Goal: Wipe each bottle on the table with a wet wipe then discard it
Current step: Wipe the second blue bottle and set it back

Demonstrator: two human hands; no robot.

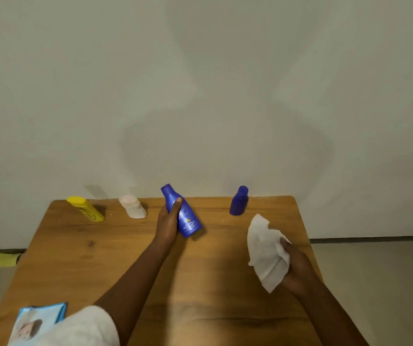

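Observation:
My left hand (168,221) grips a tall blue bottle (188,221) with white print, tilted with its cap toward the wall and its base near the table. My right hand (297,268) holds a white wet wipe (266,253), spread loosely, to the right of that bottle and apart from it. A small dark blue bottle (238,201) stands upright at the back right of the wooden table (100,258). A yellow bottle (86,209) and a pale pink-white bottle (133,207) stand at the back left.
A light blue pack of wet wipes (34,320) lies at the near left corner, partly under my white sleeve (83,328). A plain wall rises right behind the table. A yellow cloth (1,260) lies on the floor to the left.

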